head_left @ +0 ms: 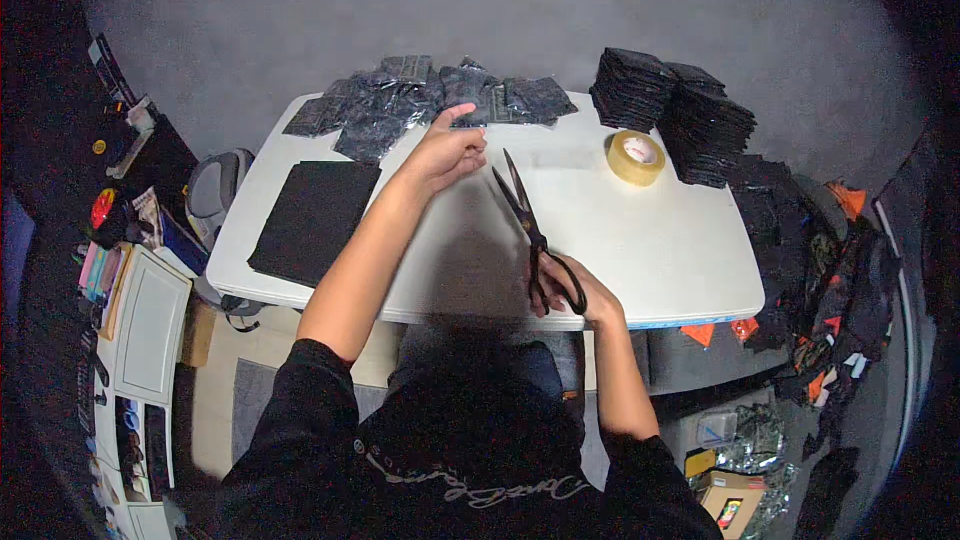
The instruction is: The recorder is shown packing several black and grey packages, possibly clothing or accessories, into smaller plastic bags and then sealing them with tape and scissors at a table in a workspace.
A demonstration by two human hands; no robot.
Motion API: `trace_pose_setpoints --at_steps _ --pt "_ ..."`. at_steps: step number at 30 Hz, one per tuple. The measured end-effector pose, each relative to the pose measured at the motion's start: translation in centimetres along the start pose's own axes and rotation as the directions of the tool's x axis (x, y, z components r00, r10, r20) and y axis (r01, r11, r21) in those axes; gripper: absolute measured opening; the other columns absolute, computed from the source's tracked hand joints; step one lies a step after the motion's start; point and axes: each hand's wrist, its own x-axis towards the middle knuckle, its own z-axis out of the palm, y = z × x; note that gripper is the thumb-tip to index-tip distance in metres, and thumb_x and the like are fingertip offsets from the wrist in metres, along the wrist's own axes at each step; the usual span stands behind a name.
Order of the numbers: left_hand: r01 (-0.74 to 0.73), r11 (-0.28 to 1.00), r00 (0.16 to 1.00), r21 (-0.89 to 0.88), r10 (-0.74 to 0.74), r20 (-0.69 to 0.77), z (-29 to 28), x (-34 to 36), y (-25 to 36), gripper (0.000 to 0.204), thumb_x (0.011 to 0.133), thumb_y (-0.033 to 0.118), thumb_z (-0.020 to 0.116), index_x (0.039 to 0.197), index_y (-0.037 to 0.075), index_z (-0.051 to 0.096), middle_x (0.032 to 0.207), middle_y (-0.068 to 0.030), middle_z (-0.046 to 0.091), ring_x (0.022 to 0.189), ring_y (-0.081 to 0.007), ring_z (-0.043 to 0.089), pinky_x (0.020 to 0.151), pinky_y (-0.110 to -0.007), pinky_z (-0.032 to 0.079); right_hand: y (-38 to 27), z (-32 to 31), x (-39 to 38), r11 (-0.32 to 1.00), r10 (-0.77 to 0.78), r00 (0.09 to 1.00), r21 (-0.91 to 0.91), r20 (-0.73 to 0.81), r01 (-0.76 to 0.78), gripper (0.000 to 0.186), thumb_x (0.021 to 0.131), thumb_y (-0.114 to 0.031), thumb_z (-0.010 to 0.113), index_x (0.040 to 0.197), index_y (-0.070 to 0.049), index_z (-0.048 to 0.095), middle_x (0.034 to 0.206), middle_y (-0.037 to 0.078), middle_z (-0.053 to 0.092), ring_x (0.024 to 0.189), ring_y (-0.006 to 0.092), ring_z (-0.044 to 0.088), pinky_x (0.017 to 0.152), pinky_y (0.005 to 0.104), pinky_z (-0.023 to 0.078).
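Note:
Large black-handled scissors [521, 205] are held in my right hand [588, 292] near the table's front edge. Their blades point away from me and stand slightly apart, with nothing between them. My left hand [447, 153] is farther forward, reaching over the table's far part. Its index finger is stretched out, the other fingers are loosely bent, and I see nothing in it. Just beyond lies a spread of dark items in clear, shiny plastic packets [385, 105]. A flat black sheet or stack of sheets [315, 215] lies left of my left forearm.
The white table [660, 260] carries a roll of yellowish tape [635, 160] at right. Tall stacks of folded black pieces [705, 125] stand behind it. Dark fabric with orange bits [800, 270] is heaped beyond the right edge. A cardboard box [730, 500] sits lower right; a white cabinet [150, 325], left.

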Motion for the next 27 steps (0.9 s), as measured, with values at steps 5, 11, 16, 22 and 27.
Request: trace_pose_setpoints --at_steps 5,11,16,22,27 --pt "-0.014 0.997 1.000 -0.072 0.014 0.004 1.2 -0.5 0.4 0.078 0.087 -0.004 0.066 0.153 0.009 0.025 0.082 -0.0028 0.055 0.066 -0.0106 0.049 0.061 -0.030 0.046 0.1 0.6 1.2 0.991 0.056 0.998 0.126 -0.020 -0.053 0.045 0.103 -0.050 0.049 0.093 -0.006 0.057 0.066 -0.001 0.048 0.054 0.0085 0.046 0.048 0.0251 0.038" --pt "0.005 0.994 1.000 -0.113 -0.007 -0.015 1.7 -0.9 0.4 0.083 0.087 -0.002 0.069 0.154 0.008 0.021 0.087 -0.0038 0.058 0.068 -0.0116 0.053 0.063 -0.029 0.047 0.2 2.2 2.6 0.988 -0.155 0.980 -0.025 -0.127 0.153 0.047 0.104 -0.050 0.045 0.097 -0.005 0.060 0.068 0.000 0.056 0.052 0.0095 0.045 0.046 0.0253 0.033" --pt "-0.012 0.995 1.000 -0.095 0.012 -0.005 1.0 -0.9 0.1 0.084 0.086 -0.002 0.068 0.154 0.007 0.020 0.090 -0.0067 0.061 0.069 -0.0128 0.056 0.063 -0.030 0.049 0.0 2.7 2.8 0.988 -0.157 0.974 -0.026 -0.164 0.155 0.046 0.104 -0.049 0.046 0.098 -0.006 0.060 0.069 -0.001 0.055 0.054 0.0093 0.048 0.047 0.0245 0.035" --pt "-0.008 0.991 1.000 -0.131 0.007 -0.009 1.2 -0.8 -0.1 0.083 0.086 -0.005 0.066 0.154 0.008 0.020 0.097 -0.0094 0.063 0.069 -0.0133 0.055 0.064 -0.031 0.049 1.9 2.4 3.6 0.968 -0.249 0.951 -0.062 -0.183 0.241 0.041 0.106 -0.044 0.046 0.094 -0.007 0.058 0.071 0.000 0.056 0.059 0.0105 0.053 0.052 0.0264 0.042" --pt "-0.003 0.989 1.000 -0.146 0.002 -0.009 1.0 -1.0 -0.2 0.084 0.086 -0.005 0.066 0.154 0.007 0.019 0.099 -0.0100 0.063 0.068 -0.0135 0.054 0.064 -0.032 0.050 1.8 2.6 4.0 0.972 -0.234 0.953 -0.048 -0.193 0.229 0.041 0.106 -0.043 0.046 0.093 -0.006 0.057 0.071 0.001 0.056 0.060 0.0115 0.055 0.055 0.0279 0.046"
